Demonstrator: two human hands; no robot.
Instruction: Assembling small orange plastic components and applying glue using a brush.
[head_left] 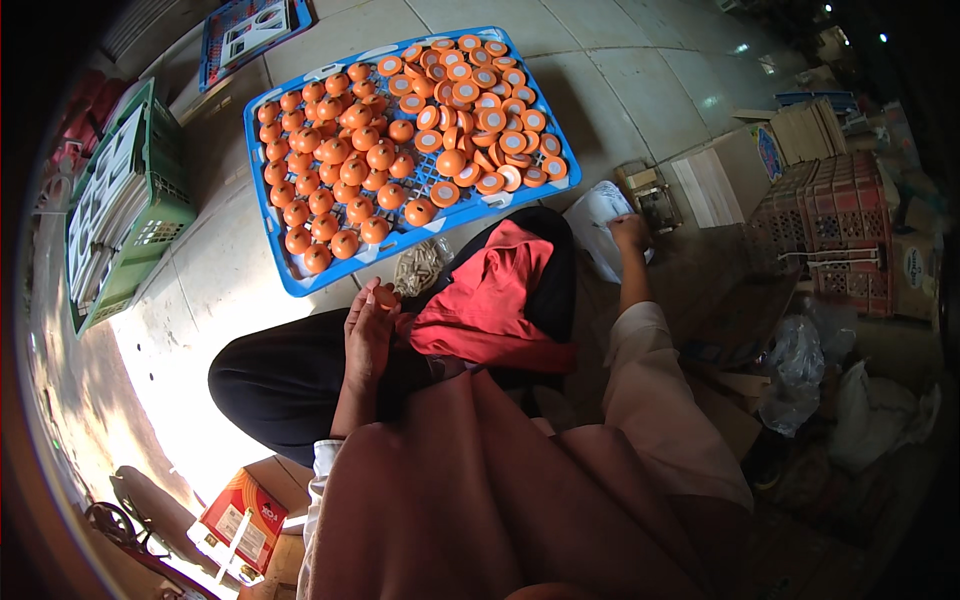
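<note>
My left hand is closed around a small orange rounded piece, held above my lap by the tray's near edge. My right hand reaches out to a white stack of sheets or packet on the floor; its fingers are bent at the upper edge, and what they pinch is too small to make out. Ahead lies a blue plastic tray full of orange pieces. On its left half they stand dome up; on the right half many lie in a heap, pale round discs on their flat sides.
A red cloth lies across my lap. Beside the tray is a clear bag of small pale pieces. A green crate stands left, a red crate right. Near it are a small metal-framed box and crumpled plastic.
</note>
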